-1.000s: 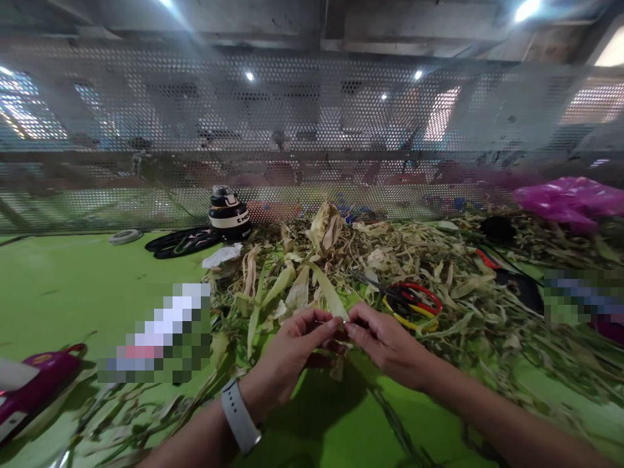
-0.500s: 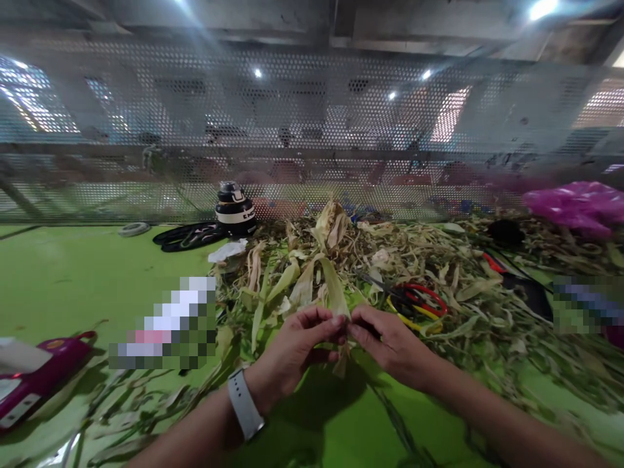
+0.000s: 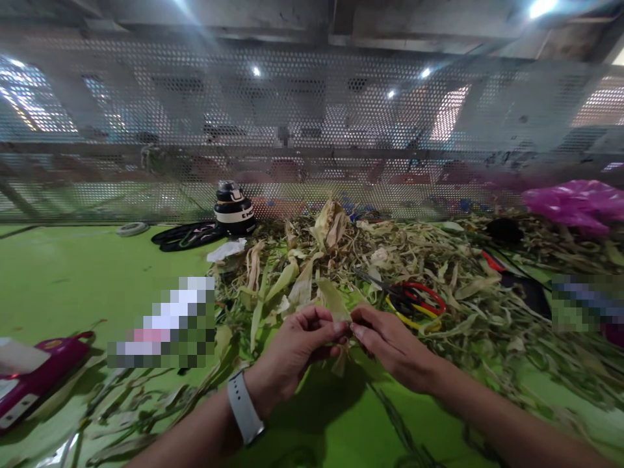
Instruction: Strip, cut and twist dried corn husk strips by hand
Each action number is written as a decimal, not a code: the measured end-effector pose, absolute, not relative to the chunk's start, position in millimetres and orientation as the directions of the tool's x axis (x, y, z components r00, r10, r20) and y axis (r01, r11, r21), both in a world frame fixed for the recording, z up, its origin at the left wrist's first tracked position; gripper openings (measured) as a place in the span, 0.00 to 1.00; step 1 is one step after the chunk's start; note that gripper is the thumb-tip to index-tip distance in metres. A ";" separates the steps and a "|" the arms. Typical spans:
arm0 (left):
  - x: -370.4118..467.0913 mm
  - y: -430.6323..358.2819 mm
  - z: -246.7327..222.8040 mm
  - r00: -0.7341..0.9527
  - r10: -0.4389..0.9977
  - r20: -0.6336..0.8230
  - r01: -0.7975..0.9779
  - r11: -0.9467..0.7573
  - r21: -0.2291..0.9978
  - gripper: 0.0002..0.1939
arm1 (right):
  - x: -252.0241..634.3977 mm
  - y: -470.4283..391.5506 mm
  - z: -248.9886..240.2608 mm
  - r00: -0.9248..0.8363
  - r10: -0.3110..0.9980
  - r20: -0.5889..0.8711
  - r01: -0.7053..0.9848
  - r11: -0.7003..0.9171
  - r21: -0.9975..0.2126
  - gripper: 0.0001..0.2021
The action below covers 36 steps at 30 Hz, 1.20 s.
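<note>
Between my two hands is a pale green corn husk strip, its wide end pointing up and away and a short end hanging below the fingers. My left hand, with a light watch band on the wrist, pinches the husk between thumb and fingers. Touching it at the fingertips, my right hand is closed in a pinch at the same spot on the husk. The exact grip there is partly hidden. Beyond the hands lies a heap of dried corn husks. Scissors with red and yellow handles rest on it, right of my hands.
A black bottle stands at the back beside a black pouch. At left lie a magenta power strip and a blurred-out item. A pink plastic bag sits far right. A perforated metal screen closes off the table's back.
The held husk's upper end has dropped and now looks shorter, bending toward my hands. Both hands stay almost in place, still pinching it.
</note>
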State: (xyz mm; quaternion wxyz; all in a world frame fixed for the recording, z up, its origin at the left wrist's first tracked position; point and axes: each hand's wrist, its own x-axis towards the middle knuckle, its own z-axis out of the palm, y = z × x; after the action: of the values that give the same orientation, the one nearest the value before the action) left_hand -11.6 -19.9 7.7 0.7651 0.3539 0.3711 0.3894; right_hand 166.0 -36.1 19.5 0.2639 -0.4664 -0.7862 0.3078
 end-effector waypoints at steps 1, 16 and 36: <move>-11.4 -20.1 7.8 0.420 0.860 -0.291 -0.336 0.445 0.830 0.12 | 165.9 -36.0 19.2 -0.429 0.893 0.134 0.574 0.384 -0.723 0.08; -11.0 -22.8 11.5 0.379 0.893 -0.242 -0.297 0.365 0.882 0.10 | 163.4 -36.3 17.0 -0.435 0.887 0.157 0.576 0.408 -0.708 0.06; -19.2 -16.0 13.4 0.462 0.863 -0.206 -0.176 0.316 0.932 0.06 | 168.2 -36.8 17.6 -0.420 0.888 0.186 0.554 0.413 -0.723 0.04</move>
State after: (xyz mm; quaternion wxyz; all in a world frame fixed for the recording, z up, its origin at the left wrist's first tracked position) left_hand -19.2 -16.0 13.4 0.7204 0.4604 0.3730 0.3605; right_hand 168.2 -36.8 17.6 0.2862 -0.4564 -0.7903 0.2921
